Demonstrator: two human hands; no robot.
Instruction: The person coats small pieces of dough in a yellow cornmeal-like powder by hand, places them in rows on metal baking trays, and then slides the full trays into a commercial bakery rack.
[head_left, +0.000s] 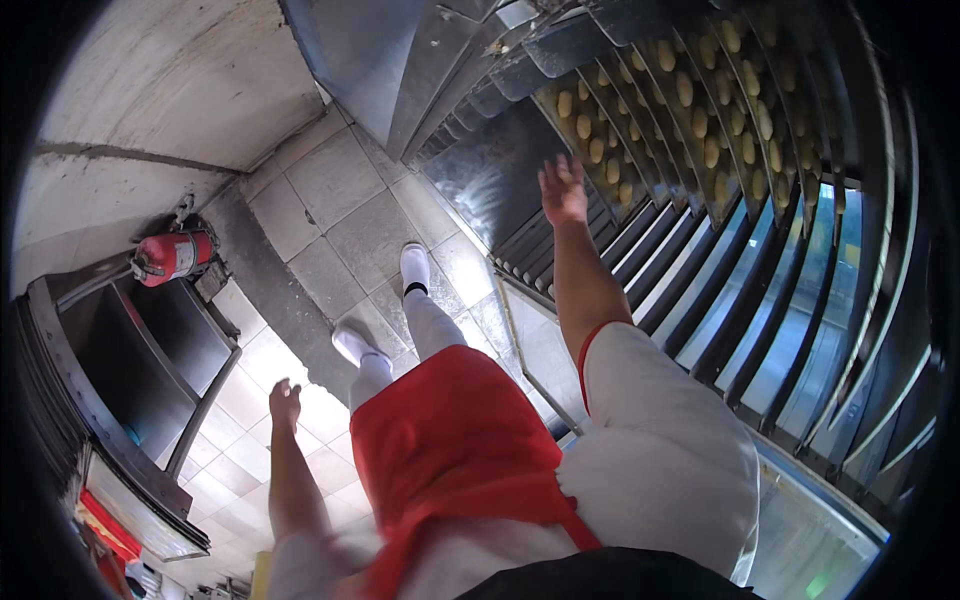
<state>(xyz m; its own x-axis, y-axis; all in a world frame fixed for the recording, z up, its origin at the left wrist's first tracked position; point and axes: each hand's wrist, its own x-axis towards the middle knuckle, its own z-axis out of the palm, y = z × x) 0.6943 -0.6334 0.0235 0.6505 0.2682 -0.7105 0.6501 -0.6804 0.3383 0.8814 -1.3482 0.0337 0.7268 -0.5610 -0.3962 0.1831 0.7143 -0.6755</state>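
My right hand (563, 190) reaches forward, raised, with its fingers apart and nothing in it. Close to it is the corner of a tall rack, where dark trays (640, 120) hold many small, oval, pale-yellow pieces (712, 150) in rows. Whether the fingertips touch a tray edge I cannot tell. At my left side hangs my left hand (285, 403), its fingers loosely bent and apart, holding nothing. It is over the tiled floor, away from the rack.
Lower rack rails (690, 270) curve along my right side. A metal cabinet (400, 70) stands ahead. To the left are a red fire extinguisher (175, 256) by the wall and a dark metal unit (130, 370). Grey floor tiles (365, 235) lie ahead of my feet.
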